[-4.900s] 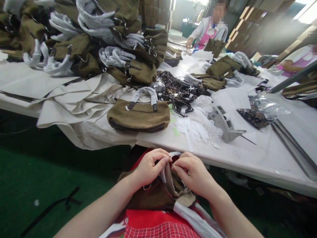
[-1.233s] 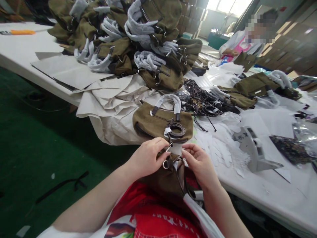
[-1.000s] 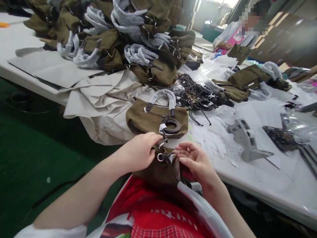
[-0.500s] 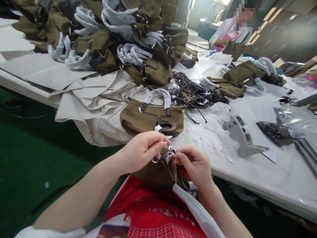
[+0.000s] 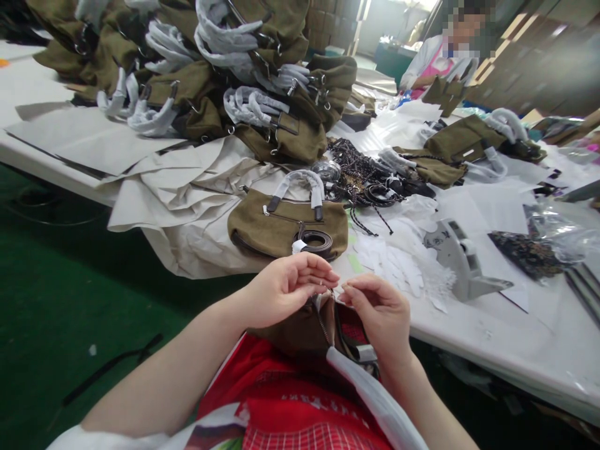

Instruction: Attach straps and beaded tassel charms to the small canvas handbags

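Green floor (image 5: 42,300), white bench (image 5: 506,331), right end cut off. Bag pile (image 5: 192,97) toward far left corner, overlapping; we can't count it. One closed bag (image 5: 276,228), coiled strap (image 5: 327,239) on it, at near edge. One open bag (image 5: 295,334) in lap, below near edge, mouth partly hidden. Left hand (image 5: 285,290), right hand (image 5: 384,312): fingers bent; grip, we can't tell.

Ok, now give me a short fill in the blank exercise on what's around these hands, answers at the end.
At the nearest bag, the left hand is farther from the tape dispenser than the ____ hand.
The coiled strap lies against a brown ____ on the table.
The wearer's apron is mostly ____.
The floor is ____.

Missing words: right; bag; red; green.
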